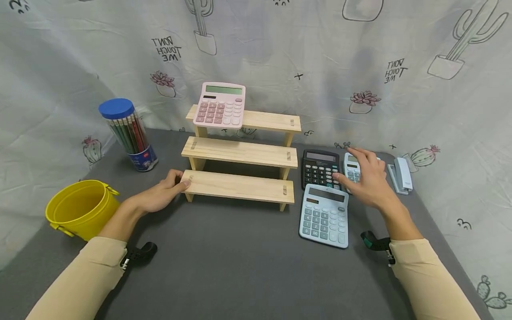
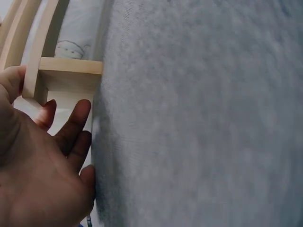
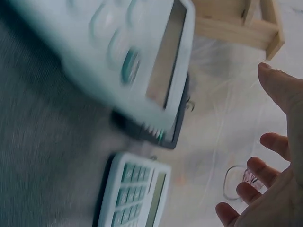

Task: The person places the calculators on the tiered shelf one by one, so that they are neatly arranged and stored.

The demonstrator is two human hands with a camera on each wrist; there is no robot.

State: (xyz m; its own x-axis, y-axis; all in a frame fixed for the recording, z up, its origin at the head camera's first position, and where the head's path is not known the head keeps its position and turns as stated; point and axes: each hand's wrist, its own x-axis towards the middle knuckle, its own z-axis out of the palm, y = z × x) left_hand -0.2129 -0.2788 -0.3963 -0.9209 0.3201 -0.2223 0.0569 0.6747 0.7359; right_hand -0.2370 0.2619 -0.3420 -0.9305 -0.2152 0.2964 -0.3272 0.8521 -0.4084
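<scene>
A three-tier wooden shelf (image 1: 240, 189) stands in the middle, with a pink calculator (image 1: 221, 106) leaning on its top tier. My left hand (image 1: 162, 194) holds the left end of the lowest board; in the left wrist view the thumb lies on one face and a fingertip (image 2: 49, 111) on the other. Over on the right, my right hand (image 1: 370, 180) hovers with spread fingers above a small light-blue calculator (image 1: 351, 168), partly covering it. Just left of it lie a black calculator (image 1: 320, 166) and, overlapping its lower edge, a large light-blue calculator (image 1: 325, 218).
A pale stapler (image 1: 402, 174) stands beyond the right hand, near the table's right edge. On the left are a yellow bucket (image 1: 94, 218) and a blue-lidded tub of pencils (image 1: 145, 158). A printed curtain (image 1: 272, 58) hangs behind the grey table (image 1: 240, 262).
</scene>
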